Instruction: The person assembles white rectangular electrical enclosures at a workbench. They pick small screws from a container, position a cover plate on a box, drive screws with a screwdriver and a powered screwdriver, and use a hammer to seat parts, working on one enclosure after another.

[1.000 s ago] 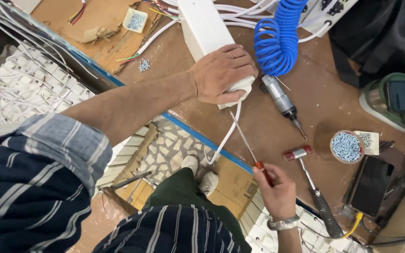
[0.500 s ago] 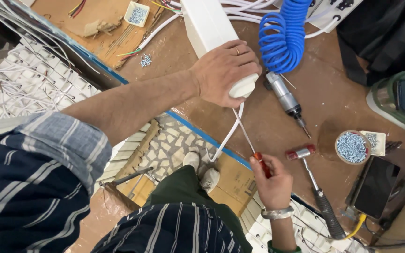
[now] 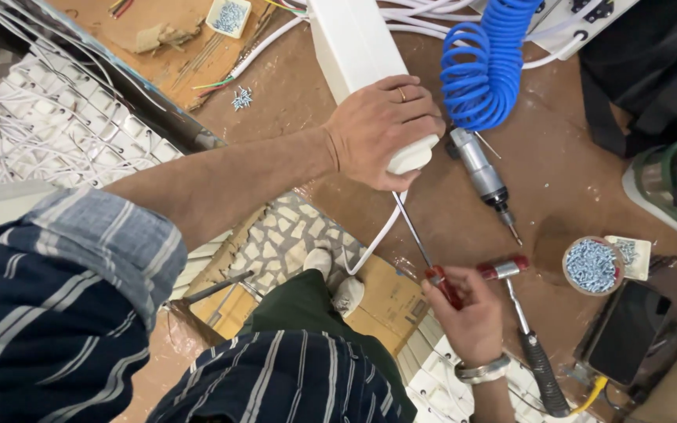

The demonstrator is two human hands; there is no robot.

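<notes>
- Holding down the end of a long white plastic box [image 3: 354, 47] with the left hand [image 3: 381, 129], fingers curled over its rounded end and pressed close together, a ring on one of them.
- Right hand [image 3: 464, 309] is pinching the red handle of a screwdriver [image 3: 432, 262], fingers wrapped tight round it. The thin shaft runs up and left, and its tip disappears under the left hand at the box's end, so can't tell what it's touching there.
- The box lies on a brown workbench [image 3: 299, 94], running from the top edge down to about the middle.
- White cable [image 3: 378, 235] drops from under the box end off the bench edge.
- Just right of the left hand: an air screwdriver [image 3: 483, 180] hooked to a coiled blue hose [image 3: 487, 66].
- A hammer [image 3: 523, 329] with a red head lies right beside the right hand, and a round tub of screws [image 3: 593, 266] sits a bit further right.
</notes>
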